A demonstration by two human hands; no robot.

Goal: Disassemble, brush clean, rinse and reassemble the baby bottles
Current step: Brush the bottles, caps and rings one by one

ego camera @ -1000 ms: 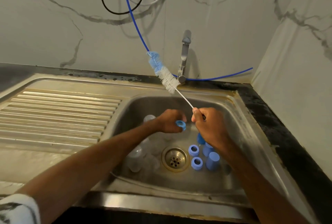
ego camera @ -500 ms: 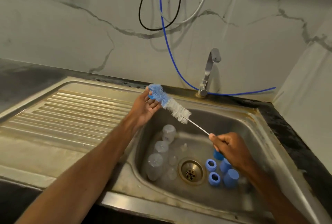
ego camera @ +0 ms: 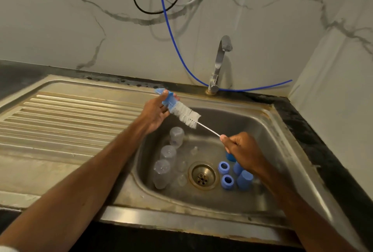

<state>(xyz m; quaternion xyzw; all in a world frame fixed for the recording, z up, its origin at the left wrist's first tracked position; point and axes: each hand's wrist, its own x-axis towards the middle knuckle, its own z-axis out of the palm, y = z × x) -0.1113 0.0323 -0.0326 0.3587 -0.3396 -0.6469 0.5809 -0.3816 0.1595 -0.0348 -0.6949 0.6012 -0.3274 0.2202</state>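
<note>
A bottle brush (ego camera: pixel 184 114) with white bristles and a blue tip is held slantwise over the sink (ego camera: pixel 232 118). My left hand (ego camera: pixel 157 112) pinches its blue tip with thumb and fingers. My right hand (ego camera: pixel 242 148) grips the thin wire handle at the lower end. Three clear bottles (ego camera: pixel 168 152) lie along the left side of the basin, with clear nipples (ego camera: pixel 182 180) beside them. Two blue rings (ego camera: pixel 227 181) and blue caps (ego camera: pixel 244 180) stand to the right of the drain (ego camera: pixel 203 175), partly hidden by my right wrist.
The tap (ego camera: pixel 219 64) stands behind the basin with no water running. A blue hose (ego camera: pixel 173 39) hangs down the marble wall and runs right along the counter. A ribbed draining board (ego camera: pixel 60 122) lies to the left, with black counter on the right.
My left hand, which held a blue ring over the basin, has moved up and left and now pinches the brush's blue tip. The brush has swung down to the left, and the view has shifted.
</note>
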